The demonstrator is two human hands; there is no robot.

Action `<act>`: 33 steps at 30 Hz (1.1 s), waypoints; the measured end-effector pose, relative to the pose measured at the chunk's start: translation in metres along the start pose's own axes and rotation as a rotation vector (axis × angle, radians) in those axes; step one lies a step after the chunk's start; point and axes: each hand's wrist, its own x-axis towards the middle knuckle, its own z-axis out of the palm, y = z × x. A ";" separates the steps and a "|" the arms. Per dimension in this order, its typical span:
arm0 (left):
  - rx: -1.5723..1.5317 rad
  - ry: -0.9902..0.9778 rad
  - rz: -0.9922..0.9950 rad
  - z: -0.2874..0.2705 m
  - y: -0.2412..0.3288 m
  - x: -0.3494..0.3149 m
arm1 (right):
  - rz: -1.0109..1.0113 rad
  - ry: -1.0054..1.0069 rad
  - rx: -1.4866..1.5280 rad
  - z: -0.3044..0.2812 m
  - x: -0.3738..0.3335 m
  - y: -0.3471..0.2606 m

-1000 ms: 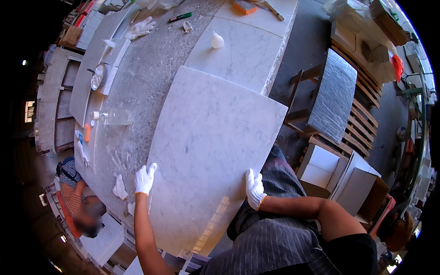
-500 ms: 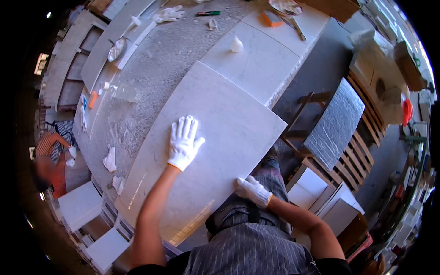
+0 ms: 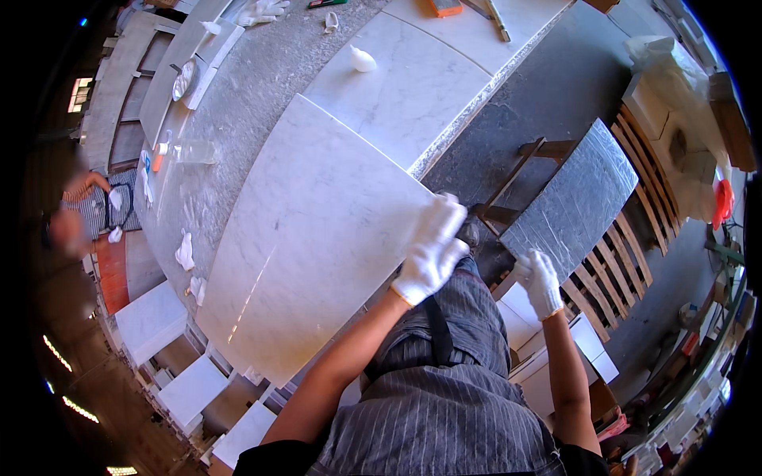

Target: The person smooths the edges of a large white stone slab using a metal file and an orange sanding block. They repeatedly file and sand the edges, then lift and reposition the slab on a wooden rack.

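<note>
Pretty cluttered workshop, with a big table (image 3: pixel 238 111) running down the middle, its top rough, grey and speckled. Over on the left there's a co-worker (image 3: pixel 95 210) in a striped top, and to the right you get grey floor (image 3: pixel 540 87) plus a wooden pallet (image 3: pixel 611 270).

The main thing here is a pale marble slab (image 3: pixel 309 214) lying flat at the near part of the table, far edge up against more white stone (image 3: pixel 405 79) with a small white squeeze bottle (image 3: pixel 363 59) on it. The left grip (image 3: pixel 432 258), in a white knit glove, is at the slab's right edge by the far right corner, fingers together and pointing away from the body (it's motion-blurred, so I can't tell if it has hold of the edge). The right grip (image 3: pixel 540 284), also gloved, is well off the slab to the right, fingers loosely bent, just beside the near end of a dark slab (image 3: pixel 579 202) on a wooden stand; can't tell if they're touching.

As for edges, the marble's left side borders the grey tabletop, with a crumpled white cloth or glove (image 3: pixel 185 250) near it. A strip of floor separates the far right corner from the stand, and the striped apron (image 3: pixel 444 412) sits close to the right edge.
</note>
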 end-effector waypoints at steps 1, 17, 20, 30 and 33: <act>0.093 0.152 -0.168 -0.005 -0.012 -0.010 | -0.036 0.012 -0.054 -0.011 0.007 -0.014; 1.076 0.301 -0.649 -0.093 -0.124 0.016 | -0.676 -0.093 -0.927 0.120 0.107 -0.154; 1.174 0.253 -0.728 -0.097 -0.135 0.031 | -1.013 -0.096 -1.069 0.174 0.142 -0.196; 1.132 0.309 -0.704 -0.096 -0.117 0.040 | -1.184 0.236 -1.548 0.332 0.259 -0.284; 1.153 0.315 -0.672 -0.101 -0.109 0.054 | -1.273 0.176 -1.487 0.324 0.320 -0.314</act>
